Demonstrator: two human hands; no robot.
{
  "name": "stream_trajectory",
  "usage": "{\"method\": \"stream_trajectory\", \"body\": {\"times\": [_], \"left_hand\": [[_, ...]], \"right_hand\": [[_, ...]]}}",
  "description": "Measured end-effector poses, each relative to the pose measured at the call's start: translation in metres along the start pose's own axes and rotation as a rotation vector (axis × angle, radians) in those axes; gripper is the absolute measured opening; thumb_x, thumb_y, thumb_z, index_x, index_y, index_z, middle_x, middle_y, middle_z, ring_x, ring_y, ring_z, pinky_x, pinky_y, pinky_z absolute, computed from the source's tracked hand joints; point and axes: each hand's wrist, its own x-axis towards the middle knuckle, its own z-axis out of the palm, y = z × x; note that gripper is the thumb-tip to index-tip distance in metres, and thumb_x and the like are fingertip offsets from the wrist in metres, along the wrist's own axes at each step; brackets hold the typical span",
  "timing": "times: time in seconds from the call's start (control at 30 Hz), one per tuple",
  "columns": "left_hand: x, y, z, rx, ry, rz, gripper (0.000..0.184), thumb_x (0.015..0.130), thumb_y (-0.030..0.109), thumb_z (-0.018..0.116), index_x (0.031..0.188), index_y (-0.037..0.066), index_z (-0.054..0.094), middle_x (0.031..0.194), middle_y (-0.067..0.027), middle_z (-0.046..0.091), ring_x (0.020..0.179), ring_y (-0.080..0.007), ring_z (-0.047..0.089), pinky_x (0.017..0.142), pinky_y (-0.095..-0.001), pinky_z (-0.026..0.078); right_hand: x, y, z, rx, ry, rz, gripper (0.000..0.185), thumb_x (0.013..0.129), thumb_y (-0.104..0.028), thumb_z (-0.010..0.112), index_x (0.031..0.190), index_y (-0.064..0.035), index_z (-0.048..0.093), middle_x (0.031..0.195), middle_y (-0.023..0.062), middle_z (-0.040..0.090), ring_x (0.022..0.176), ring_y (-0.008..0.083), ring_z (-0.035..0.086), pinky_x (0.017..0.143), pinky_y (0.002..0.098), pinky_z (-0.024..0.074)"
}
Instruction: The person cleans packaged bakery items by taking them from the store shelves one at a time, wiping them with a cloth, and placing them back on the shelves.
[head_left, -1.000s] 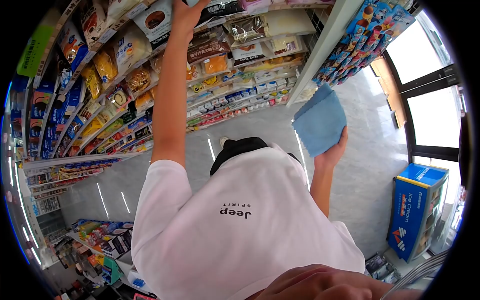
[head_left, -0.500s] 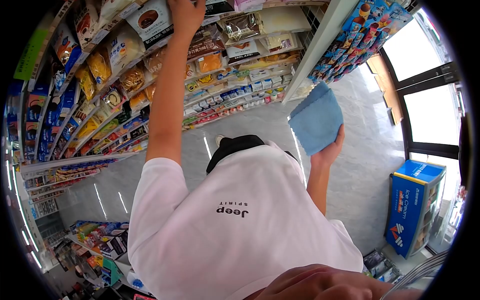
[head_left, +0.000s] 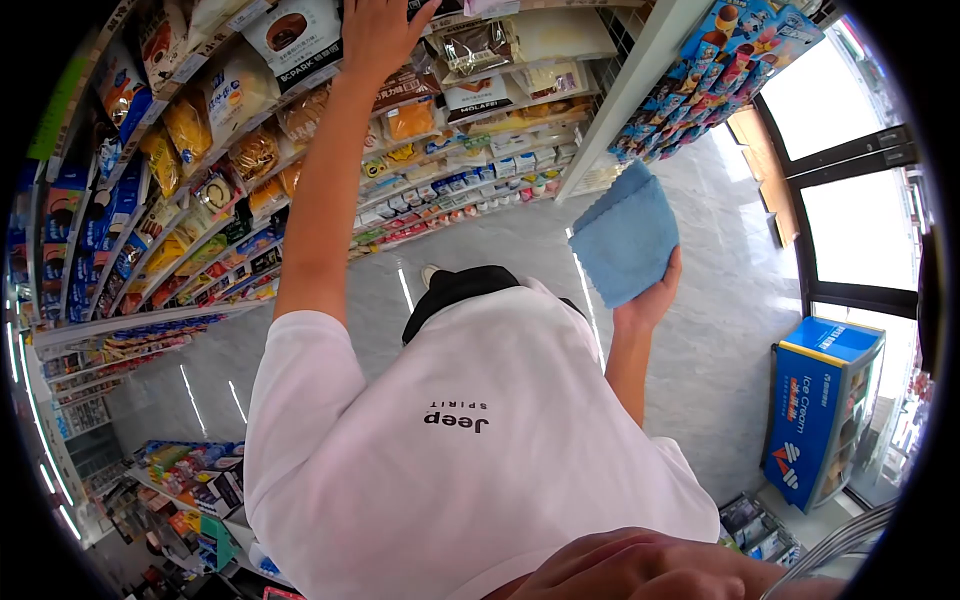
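Observation:
My left hand [head_left: 382,38] reaches up to the top of the view, over the packaged breads on an upper shelf. Its thumb stands apart from the other fingers, whose tips are cut off by the frame edge, and I see nothing held in it. Beside it on the left lies a white and grey bread bag [head_left: 293,42], and to the lower right a brown-and-clear bread packet [head_left: 475,48]. My right hand [head_left: 648,298] is closed on the lower edge of a folded blue cloth [head_left: 628,238], held out over the floor, away from the shelves.
Curved shelves [head_left: 225,160] full of packaged snacks fill the upper left. A white upright panel [head_left: 612,105] ends them, with hanging blue snack packs [head_left: 690,85] beyond. A blue ice cream freezer [head_left: 805,410] stands at right by the glass doors [head_left: 855,235]. Grey tile floor [head_left: 500,240] lies between.
My left hand has turned a little and its thumb now spreads out to the right. The right hand keeps the cloth in nearly the same place. The whole view has shifted slightly.

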Motion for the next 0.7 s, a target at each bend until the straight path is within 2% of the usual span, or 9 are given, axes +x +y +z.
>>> {"method": "stream_trajectory", "body": {"times": [0.4,0.7], "left_hand": [[-0.004,0.011,0.009,0.060,0.134,0.002,0.070,0.090,0.033,0.070,0.146,0.002,0.042,0.150,-0.0229,0.039,0.141,-0.0409,0.034,0.114,-0.0543,0.030],[-0.001,0.014,0.009,0.087,0.093,-0.016,0.073,0.091,0.036,0.070,0.149,0.004,0.039,0.152,-0.0225,0.036,0.143,-0.0406,0.032,0.117,-0.0550,0.027]], "right_hand": [[-0.006,-0.001,0.001,-0.008,0.002,-0.004,0.053,0.105,-0.039,0.040,0.143,-0.0024,0.047,0.147,0.0118,0.049,0.133,0.0304,0.050,0.110,0.0440,0.0412],[-0.003,0.001,-0.004,-0.017,-0.013,0.007,0.054,0.105,-0.040,0.041,0.143,-0.0025,0.047,0.147,0.0118,0.049,0.133,0.0305,0.050,0.110,0.0446,0.0407]]}}
